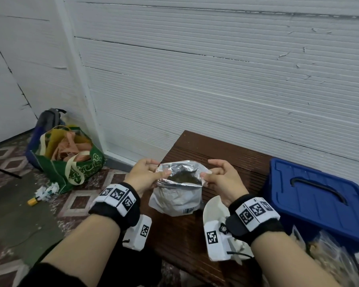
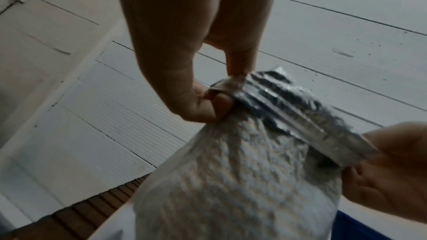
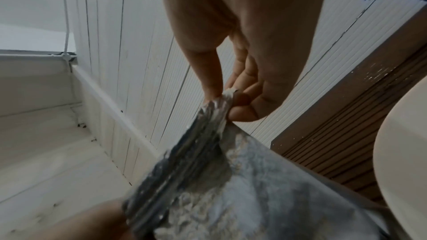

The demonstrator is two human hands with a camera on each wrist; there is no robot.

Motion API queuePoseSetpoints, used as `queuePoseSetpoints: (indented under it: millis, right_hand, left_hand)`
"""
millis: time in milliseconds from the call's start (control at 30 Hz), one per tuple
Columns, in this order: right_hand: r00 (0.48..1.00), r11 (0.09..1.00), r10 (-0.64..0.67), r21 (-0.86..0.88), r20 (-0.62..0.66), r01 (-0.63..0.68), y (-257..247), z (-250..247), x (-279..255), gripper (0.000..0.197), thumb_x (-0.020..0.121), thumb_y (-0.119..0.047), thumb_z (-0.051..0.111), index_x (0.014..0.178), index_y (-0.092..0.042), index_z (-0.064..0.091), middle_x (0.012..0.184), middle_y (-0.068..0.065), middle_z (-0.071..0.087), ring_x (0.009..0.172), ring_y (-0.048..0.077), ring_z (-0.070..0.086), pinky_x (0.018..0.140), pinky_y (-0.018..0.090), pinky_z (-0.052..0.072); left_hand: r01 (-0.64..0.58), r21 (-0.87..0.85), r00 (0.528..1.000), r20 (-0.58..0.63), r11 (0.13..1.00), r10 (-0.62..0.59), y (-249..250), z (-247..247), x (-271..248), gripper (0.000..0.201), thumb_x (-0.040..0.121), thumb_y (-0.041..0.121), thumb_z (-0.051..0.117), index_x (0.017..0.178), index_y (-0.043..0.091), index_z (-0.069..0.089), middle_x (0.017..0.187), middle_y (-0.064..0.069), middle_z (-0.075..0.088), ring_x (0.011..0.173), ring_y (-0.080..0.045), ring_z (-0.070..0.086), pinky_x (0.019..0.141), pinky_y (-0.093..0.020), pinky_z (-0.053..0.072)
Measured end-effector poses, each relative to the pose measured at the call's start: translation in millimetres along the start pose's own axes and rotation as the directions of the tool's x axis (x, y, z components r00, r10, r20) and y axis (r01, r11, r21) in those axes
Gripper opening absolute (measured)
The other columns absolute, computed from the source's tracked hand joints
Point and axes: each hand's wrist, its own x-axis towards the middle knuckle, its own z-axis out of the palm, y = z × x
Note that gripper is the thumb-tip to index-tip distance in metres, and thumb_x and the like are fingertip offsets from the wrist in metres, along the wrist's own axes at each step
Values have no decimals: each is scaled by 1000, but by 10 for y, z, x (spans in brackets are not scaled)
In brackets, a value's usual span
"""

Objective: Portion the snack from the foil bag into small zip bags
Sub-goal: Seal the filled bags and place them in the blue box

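My left hand [image 1: 146, 172] and right hand [image 1: 220, 175] each pinch a top corner of the foil bag [image 1: 177, 189] standing on the brown table [image 1: 216, 150], spreading its mouth so the snack [image 1: 182, 177] is reachable.

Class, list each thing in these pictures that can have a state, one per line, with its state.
foil bag: upright on the table, mouth pulled open, snack inside
left hand: pinches the bag's left rim
right hand: pinches the bag's right rim
blue storage box: lid on
green tote bag: open, stuffed
white plate: on the table
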Motion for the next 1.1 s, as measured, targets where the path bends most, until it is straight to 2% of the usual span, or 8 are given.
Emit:
queuePoseSetpoints:
  millis: [267,367,467,533,700,800,933,1100]
  right_hand:
    - [946,920,-261,-345,-193,184,52,145,-3,47,69,3,77,90,-34,56,68,-3,53,66,13,57,77,37,55]
    - [978,983,-127,-156,-163,102,9,138,-13,39,75,1,75,101,-22,57,73,1,59,70,19,63,77,39,57]
    - [995,935,91,340,48,-102,-89,63,-59,40,80,11,65,113,-9,51,94,15,68,83,23,68,76,34,59]
    - [989,894,111,424,96,-141,-108,41,-64,44,79,15,63,113,-9,51,95,15,68,84,23,69,76,35,59]
    - [997,986,3,166,-83,11,-39,100,-49,48,70,20,69,104,-11,55,71,4,57,61,17,64,55,25,55]
    - [975,998,-64,-12,-214,63,-18,61,0,48,68,23,63,102,-12,58,67,4,56,56,17,62,64,30,56]
    - [942,971,-182,-204,-281,127,-18,83,-1,45,67,12,63,91,-26,61,64,-1,57,74,26,66,87,41,55]
    - [979,986,-157,-74,-131,148,-62,13,-20,36,81,9,64,101,-20,58,72,6,58,68,21,67,72,33,59]
  left_hand:
    - [-228,368,944,-145,902,297,80,52,25,41,68,12,85,85,26,50,84,3,56,78,-22,62,75,-40,55]
    - [-69,54,992,-98,996,74,122,12,-4,41,74,19,82,103,14,55,102,-8,65,91,-25,68,78,-39,58]
    - [153,-357,983,147,922,-106,176,-39,-68,46,81,4,71,122,-6,52,108,-19,69,93,-21,69,73,-26,59]
    - [151,-410,987,117,900,-112,161,-32,-92,41,80,-6,68,119,-6,53,103,-18,69,87,-20,69,69,-24,59]
    - [37,-104,992,-116,994,-49,126,53,-47,45,70,-18,72,95,12,49,97,-7,58,82,-21,65,56,-29,58]
    - [-52,125,977,-200,991,76,152,50,23,48,68,-22,66,85,20,49,88,-3,57,69,-19,58,52,-30,49]
    - [-92,239,966,-216,967,145,198,56,57,44,66,-21,63,81,19,49,79,-3,58,58,-21,54,51,-28,42]
    - [-104,153,987,-105,983,121,232,24,-10,36,77,-18,57,92,15,51,92,-2,59,60,-14,52,46,-20,42]
